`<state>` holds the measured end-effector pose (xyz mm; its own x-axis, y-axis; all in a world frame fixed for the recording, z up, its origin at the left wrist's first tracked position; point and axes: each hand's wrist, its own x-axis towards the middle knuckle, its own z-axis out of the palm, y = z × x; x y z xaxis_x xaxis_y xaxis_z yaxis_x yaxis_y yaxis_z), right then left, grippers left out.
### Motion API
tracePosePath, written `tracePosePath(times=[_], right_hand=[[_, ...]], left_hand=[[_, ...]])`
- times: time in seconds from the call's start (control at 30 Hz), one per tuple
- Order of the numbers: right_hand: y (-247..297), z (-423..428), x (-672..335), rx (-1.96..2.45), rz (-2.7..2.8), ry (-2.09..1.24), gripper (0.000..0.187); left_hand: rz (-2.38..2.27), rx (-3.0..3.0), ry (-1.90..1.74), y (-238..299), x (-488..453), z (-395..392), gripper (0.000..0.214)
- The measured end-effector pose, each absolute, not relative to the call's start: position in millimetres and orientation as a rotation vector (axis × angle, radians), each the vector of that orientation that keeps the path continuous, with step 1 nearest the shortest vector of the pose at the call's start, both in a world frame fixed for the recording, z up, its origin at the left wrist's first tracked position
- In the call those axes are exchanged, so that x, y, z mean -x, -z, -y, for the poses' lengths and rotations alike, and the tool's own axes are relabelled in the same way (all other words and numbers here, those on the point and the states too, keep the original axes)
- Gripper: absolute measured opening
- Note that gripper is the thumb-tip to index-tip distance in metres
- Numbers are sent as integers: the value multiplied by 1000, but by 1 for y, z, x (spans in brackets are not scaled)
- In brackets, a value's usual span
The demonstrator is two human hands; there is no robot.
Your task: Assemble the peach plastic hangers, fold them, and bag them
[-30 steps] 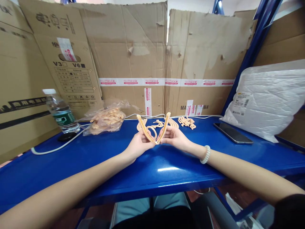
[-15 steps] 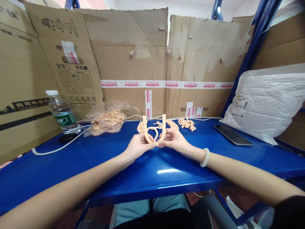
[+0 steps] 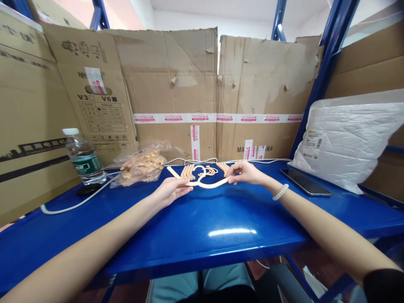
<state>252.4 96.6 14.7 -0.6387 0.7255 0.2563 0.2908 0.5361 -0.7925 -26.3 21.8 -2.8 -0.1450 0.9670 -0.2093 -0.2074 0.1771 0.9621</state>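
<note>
A beige folding clothes hanger is held just above the blue table, its two arms spread wide and its hook standing up near the middle. My left hand grips the left arm, whose end sticks out past the fingers. With thumb and fingers, my right hand pinches the other arm. Behind the hanger lie a row of loose beige hanger arms, a second row partly hidden by my right hand, and some loose beige hooks.
At the left stand a water bottle and a clear bag of beige parts. A phone lies at the right beside a white plastic-wrapped package. Cardboard sheets wall the back, with a white cable on the blue table.
The hanger's arms have swung from an upright U shape to spread out sideways. My hands have moved apart, and the view has tilted slightly up.
</note>
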Motion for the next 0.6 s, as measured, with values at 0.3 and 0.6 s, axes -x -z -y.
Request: tracePosePath(times=[0.3,0.6], right_hand=[[-27,-102,-274,722,2803,-663,25],[-16,-110,-269,998,2766,-672,17]], left_hand=[[-1236,-1055,-974,-10,55,-21,18],[-1499,-2567,-538,-7,53,-20,8]])
